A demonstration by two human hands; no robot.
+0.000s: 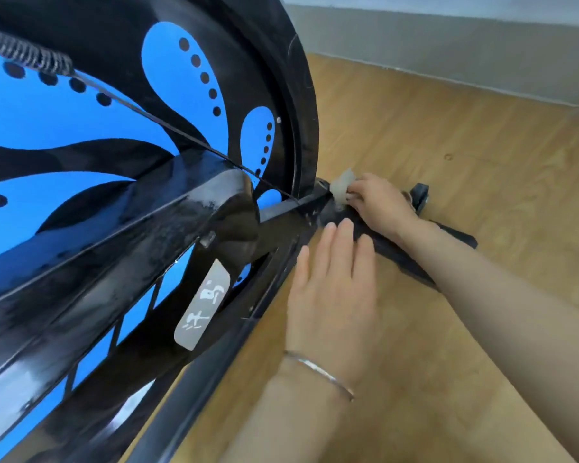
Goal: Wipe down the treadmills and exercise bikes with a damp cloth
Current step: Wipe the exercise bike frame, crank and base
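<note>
Right hand point(378, 203) presses cloth point(341, 187) onto bike frame point(291, 212) — left hand point(331, 279) flat

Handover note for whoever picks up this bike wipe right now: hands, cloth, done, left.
Left hand: open, fingers straight, lying flat with the tips on the bike's black base bar.
Right hand: grips the bunched pale cloth, pressed where the frame meets the base bar, just under the blue-and-black wheel.
Done: the sloped frame beam shows damp-looking streaks, so it has probably been wiped.
Left: finish this joint and the base bar. The wheel's state is unclear, and the rest of the bike is out of view. No treadmill in view.
</note>
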